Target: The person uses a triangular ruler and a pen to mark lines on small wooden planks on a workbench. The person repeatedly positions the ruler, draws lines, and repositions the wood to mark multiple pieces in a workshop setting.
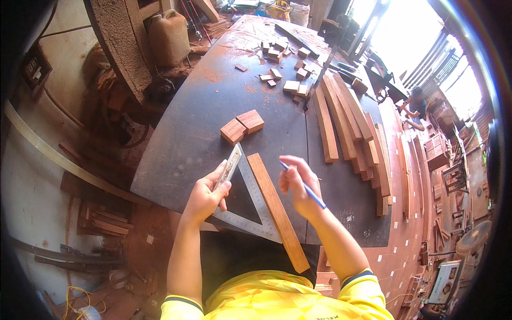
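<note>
My left hand (207, 196) grips the thick stock of a metal triangular set square (255, 192) between thumb and fingers. The set square's long graduated edge lies along the left side of a reddish-brown wooden strip (277, 210), whose lower end reaches past the table's near edge toward my body. A blue pen (313, 196) is pinched in my right hand (303, 186), which hovers just right of the strip. Two short wooden blocks (242, 126) sit together beyond the tip of the set square.
The dark table (181, 138) carries several small wood offcuts (274, 55) and sawdust farther back. Long wooden strips (338, 120) are piled along its right side. A plastic jug (168, 40) stands beyond the left edge. Another person (415, 109) is far right.
</note>
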### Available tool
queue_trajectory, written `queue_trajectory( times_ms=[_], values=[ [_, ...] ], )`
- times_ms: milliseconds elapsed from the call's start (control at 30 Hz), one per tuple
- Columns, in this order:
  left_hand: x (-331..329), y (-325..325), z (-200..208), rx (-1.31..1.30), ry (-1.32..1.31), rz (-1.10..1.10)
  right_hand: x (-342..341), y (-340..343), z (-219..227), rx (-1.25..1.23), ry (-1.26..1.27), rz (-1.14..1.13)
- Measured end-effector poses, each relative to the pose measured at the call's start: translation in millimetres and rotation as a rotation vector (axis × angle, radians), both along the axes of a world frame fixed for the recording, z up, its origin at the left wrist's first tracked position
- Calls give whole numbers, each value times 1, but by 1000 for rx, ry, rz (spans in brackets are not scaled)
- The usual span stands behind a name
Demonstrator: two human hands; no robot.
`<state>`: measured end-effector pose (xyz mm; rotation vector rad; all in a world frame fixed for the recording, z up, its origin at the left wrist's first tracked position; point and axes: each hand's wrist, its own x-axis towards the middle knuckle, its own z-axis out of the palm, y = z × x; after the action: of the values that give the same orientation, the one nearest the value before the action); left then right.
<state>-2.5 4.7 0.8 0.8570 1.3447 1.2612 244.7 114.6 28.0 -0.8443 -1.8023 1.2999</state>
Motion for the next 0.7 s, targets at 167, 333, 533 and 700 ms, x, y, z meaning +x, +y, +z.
queue_trajectory(
  times_ms=[167, 333, 533, 700],
  values=[
    [2, 1, 1, 14, 18, 12, -23, 28, 17, -220, 110, 108],
    [-1, 2, -4, -5, 32, 11, -43, 44, 9, -269, -5, 167],
    [2, 1, 7, -37, 79, 8, -49, 46, -22, -218, -102, 100],
    [0, 2, 5, -40, 70, 4, -54, 44, -36, -156, -72, 31]
  ],
)
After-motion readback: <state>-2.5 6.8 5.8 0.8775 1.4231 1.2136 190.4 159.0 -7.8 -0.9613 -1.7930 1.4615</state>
